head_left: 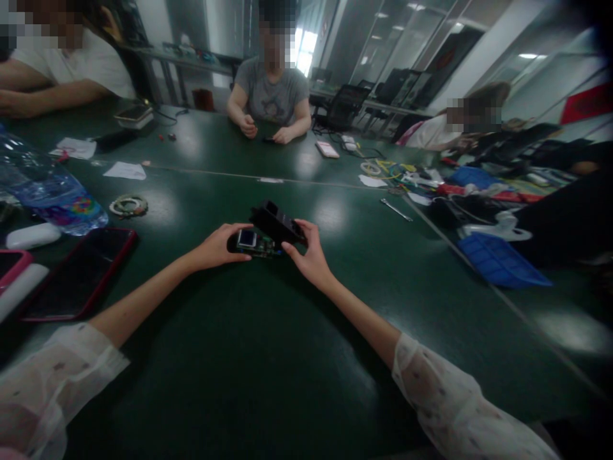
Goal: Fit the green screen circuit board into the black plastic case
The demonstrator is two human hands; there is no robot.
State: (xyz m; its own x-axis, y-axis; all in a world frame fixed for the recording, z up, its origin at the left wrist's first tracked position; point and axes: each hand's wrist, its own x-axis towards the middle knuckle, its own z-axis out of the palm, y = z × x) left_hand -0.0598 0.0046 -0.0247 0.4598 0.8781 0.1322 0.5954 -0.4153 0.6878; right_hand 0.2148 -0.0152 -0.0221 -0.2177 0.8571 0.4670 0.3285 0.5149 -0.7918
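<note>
My left hand (pixel 218 246) is closed on the left end of a small green circuit board (pixel 265 247) that carries a little square screen (pixel 246 239). A dark casing seems to lie under the board. In my right hand (pixel 311 255) is a black plastic cover (pixel 275 222), gripped by its right end between thumb and fingers. The cover is tilted, its left end raised above the board. Whether its lower right end touches the board, I cannot tell. Both pieces are at the middle of the green table (pixel 239 358).
On the left are a red-edged phone (pixel 86 271), a water bottle (pixel 57 191) and a beaded bracelet (pixel 128 206). To the right lie a wrench (pixel 396 210), a blue tray (pixel 502 259) and tangled cables (pixel 402 172). A person in grey (pixel 271 96) sits opposite; others sit at both sides.
</note>
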